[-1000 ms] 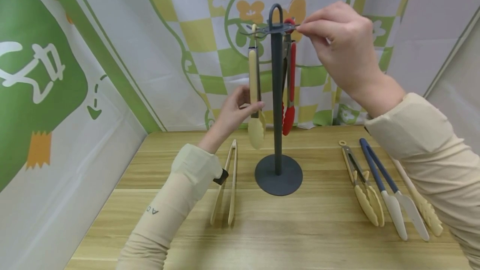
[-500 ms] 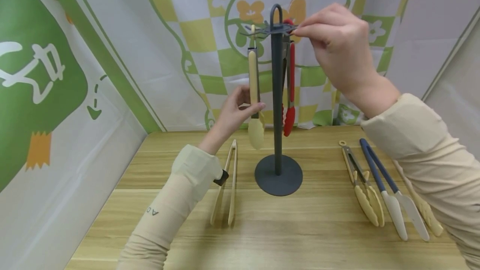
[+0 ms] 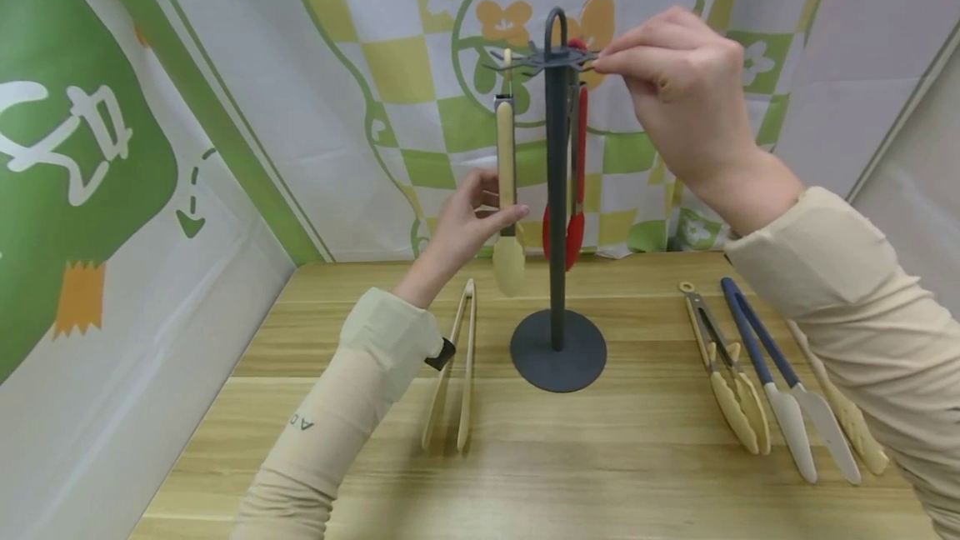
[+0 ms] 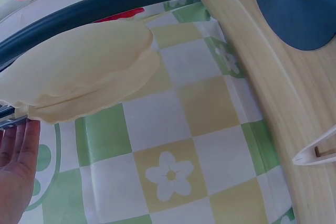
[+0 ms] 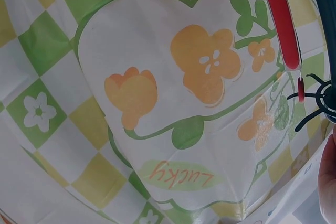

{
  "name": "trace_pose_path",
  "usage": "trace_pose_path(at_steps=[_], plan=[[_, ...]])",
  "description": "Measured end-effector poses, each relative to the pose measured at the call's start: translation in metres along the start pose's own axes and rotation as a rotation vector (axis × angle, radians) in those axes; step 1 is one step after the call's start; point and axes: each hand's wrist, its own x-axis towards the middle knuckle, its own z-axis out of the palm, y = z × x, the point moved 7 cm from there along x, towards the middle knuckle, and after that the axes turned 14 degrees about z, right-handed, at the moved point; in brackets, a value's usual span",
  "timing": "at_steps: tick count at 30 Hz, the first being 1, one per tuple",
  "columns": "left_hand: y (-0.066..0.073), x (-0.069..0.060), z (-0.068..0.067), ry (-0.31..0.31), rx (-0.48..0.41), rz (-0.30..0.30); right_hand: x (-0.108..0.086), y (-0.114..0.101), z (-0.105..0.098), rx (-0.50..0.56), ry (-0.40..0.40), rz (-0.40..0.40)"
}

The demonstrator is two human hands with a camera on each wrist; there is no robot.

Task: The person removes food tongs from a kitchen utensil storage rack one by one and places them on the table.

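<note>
A dark grey utensil stand (image 3: 557, 190) rises upright from its round base, with a ring of hooks (image 3: 543, 59) at the top. On a left hook hang cream-coloured tongs (image 3: 506, 148). My left hand (image 3: 476, 219) holds them low on the handles; their scalloped head (image 4: 89, 66) fills the upper left of the left wrist view. Red tongs (image 3: 581, 157) hang behind the pole, partly hidden by it. My right hand (image 3: 686, 90) pinches the end of a right-hand hook between thumb and fingers. The right wrist view catches only the edge of that hand (image 5: 328, 177).
Wooden tongs (image 3: 467, 373) lie on the table (image 3: 600, 473) left of the base. To the right lie small cream tongs (image 3: 723, 373), blue-handled tongs with pale tips (image 3: 787, 382) and another cream-tipped utensil (image 3: 855, 423), partly behind the right sleeve. A patterned cloth (image 3: 420, 123) hangs behind.
The hook ring has turned slightly, and the red tongs have swung so their tips now show on both sides of the pole. My right hand shifted slightly while pinching; the left stayed.
</note>
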Motion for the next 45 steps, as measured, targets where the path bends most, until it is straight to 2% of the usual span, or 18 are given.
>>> trace_pose_path(at_steps=[6, 17, 29, 37, 45], plan=[[0.001, 0.001, 0.000, 0.010, 0.006, -0.005, 0.000, 0.000, 0.000, -0.011, -0.006, 0.005], [0.000, 0.003, -0.003, 0.031, 0.012, 0.033, -0.001, 0.000, 0.000, -0.004, 0.000, 0.003], [0.000, 0.004, -0.007, 0.043, 0.040, 0.028, -0.001, 0.001, 0.000, -0.017, -0.006, 0.014], [0.000, 0.006, -0.010, 0.067, 0.028, 0.020, -0.001, 0.000, 0.000, -0.013, 0.003, 0.007], [0.000, 0.004, -0.018, 0.084, 0.069, 0.007, -0.001, 0.000, 0.000, -0.006, -0.004, 0.014]])
